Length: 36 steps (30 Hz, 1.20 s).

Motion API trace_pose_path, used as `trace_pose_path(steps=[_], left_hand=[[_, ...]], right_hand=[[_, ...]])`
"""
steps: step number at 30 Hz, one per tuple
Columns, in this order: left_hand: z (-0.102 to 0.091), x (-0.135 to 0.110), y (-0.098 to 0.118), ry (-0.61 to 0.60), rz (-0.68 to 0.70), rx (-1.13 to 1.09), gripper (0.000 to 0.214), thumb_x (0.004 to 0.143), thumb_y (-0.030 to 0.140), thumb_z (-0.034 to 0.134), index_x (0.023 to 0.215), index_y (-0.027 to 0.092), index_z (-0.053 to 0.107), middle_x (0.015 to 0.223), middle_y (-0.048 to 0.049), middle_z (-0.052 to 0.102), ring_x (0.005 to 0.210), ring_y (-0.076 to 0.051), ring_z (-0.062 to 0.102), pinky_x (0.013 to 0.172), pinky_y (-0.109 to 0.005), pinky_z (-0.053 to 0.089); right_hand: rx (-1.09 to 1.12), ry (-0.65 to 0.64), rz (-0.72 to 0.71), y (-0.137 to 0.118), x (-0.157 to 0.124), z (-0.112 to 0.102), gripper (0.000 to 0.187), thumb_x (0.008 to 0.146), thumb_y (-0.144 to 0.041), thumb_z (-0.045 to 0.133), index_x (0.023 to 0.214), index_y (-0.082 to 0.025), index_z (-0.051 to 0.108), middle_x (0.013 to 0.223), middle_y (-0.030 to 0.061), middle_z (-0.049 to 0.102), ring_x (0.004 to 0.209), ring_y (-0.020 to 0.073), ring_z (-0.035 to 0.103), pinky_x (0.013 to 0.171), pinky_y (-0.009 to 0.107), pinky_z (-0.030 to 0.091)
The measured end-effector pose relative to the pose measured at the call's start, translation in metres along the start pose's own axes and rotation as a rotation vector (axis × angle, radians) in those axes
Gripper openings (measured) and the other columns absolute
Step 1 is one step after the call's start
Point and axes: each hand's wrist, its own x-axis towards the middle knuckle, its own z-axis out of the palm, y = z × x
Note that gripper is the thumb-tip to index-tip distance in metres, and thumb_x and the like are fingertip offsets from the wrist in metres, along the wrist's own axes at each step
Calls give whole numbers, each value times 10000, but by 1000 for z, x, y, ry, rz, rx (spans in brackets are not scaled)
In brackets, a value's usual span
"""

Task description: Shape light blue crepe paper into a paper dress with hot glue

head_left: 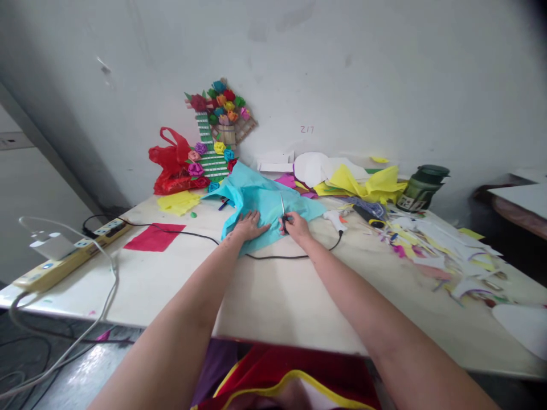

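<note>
Writing first: faint marks reading "Z17" [306,130] sat on the white wall, upper centre of the frame. The dark green jar [421,188] at centre right wore a pale label, too small to read.

Now the main piece: a turquoise sheet [265,208], thin and crumpled like tissue or soft felt, lay just above the frame's centre on the pale surface [273,296]. Its far edge was bunched up and its near edge lay flat. The left hand [249,226] was spread palm down on the sheet's near left part, grip released, fingers splayed. The right hand [294,225] was just beside it, grip clenched around the dark handles of the scissors [282,213], whose slim metal blades pointed up the frame across the turquoise.

A black cable [273,256] curved under both wrists and ran up to a white glue gun [335,219] right of the hands. A flat red sheet [154,237] lay at centre left, with a rumpled yellow sheet [178,202] above it. A glossy red plastic bag [173,165] slumped against the wall. Next to it stood a flower ornament [220,122], rolled paper roses in many colours on green and white slats.

Crinkled yellow paper [367,182] was heaped behind the glue gun. Cut scraps [448,256], white, purple and yellow, littered the right side. A yellowish power strip [64,259] lay at far left, with a white adapter [51,246] plugged into it.
</note>
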Motion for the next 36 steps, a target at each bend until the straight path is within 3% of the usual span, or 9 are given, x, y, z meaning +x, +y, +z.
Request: trace_pose_path(steps=[6, 10, 13, 15, 19, 27, 29, 32, 36], left_hand=[[-5, -10, 13, 182, -99, 66, 731, 790, 567, 276, 1352, 105, 210, 1434, -114, 169, 1313, -229, 150, 1064, -381, 113], [-11, -26, 36, 307, -18, 133, 656, 813, 490, 312, 1332, 93, 255, 1418, -135, 218, 1310, -222, 165, 1070, -367, 96], [-5, -36, 47, 156, -64, 34, 758, 787, 616, 214, 1329, 88, 256, 1400, -154, 255, 1296, -242, 209, 1047, -382, 167], [2, -39, 48, 58, -75, -1, 821, 756, 672, 175, 1338, 96, 241, 1422, -141, 198, 1311, -254, 151, 1043, -387, 173], [8, -35, 36, 32, -30, 6, 819, 764, 664, 140, 1348, 95, 219, 1438, -126, 137, 1322, -251, 78, 1052, -405, 133], [7, -21, 16, 21, 10, 27, 821, 751, 675, 190, 1351, 114, 215, 1437, -118, 156, 1320, -245, 107, 1053, -424, 117], [9, -24, 17, 64, 11, 12, 817, 752, 672, 211, 1347, 113, 225, 1432, -120, 175, 1318, -247, 118, 1053, -423, 125], [7, -32, 20, 224, 59, 4, 767, 753, 642, 310, 1326, 134, 276, 1419, -110, 229, 1312, -233, 156, 1061, -401, 124], [0, -43, 24, 361, 217, -27, 554, 750, 554, 439, 1191, 219, 454, 1320, -45, 422, 1207, -180, 377, 1022, -305, 246]], right_hand=[[-101, -9, -33, -2, 1, 1, 156, 741, -325, 557, 852, -217, 538, 598, -32, 637, 512, 128, 613, 542, 243, 485], [-146, 25, -29, -2, 2, 1, 155, 721, -305, 593, 855, -230, 567, 619, -22, 649, 604, 149, 629, 591, 260, 491], [-170, 38, -33, -2, 2, 0, 157, 709, -299, 608, 851, -237, 578, 640, -20, 657, 631, 155, 630, 596, 260, 488], [-166, 40, -32, -3, 2, 0, 153, 714, -300, 603, 852, -237, 580, 637, -20, 658, 619, 152, 629, 586, 256, 486], [-111, 35, 0, -1, 3, 2, 158, 727, -327, 587, 849, -227, 576, 595, -28, 645, 527, 132, 614, 530, 235, 476], [84, -18, 131, 0, 13, 9, 176, 701, -293, 603, 827, -182, 553, 548, -36, 614, 417, 111, 582, 427, 206, 464], [172, -30, 155, -1, 13, 8, 167, 697, -244, 606, 834, -170, 547, 550, -35, 609, 404, 103, 568, 421, 210, 475], [227, -50, 179, -7, 9, 5, 154, 695, -200, 600, 836, -160, 551, 557, -34, 610, 391, 93, 549, 403, 208, 476], [220, -49, 206, -20, 1, 0, 208, 681, -211, 618, 874, -158, 562, 555, -34, 612, 412, 106, 556, 387, 205, 456]])
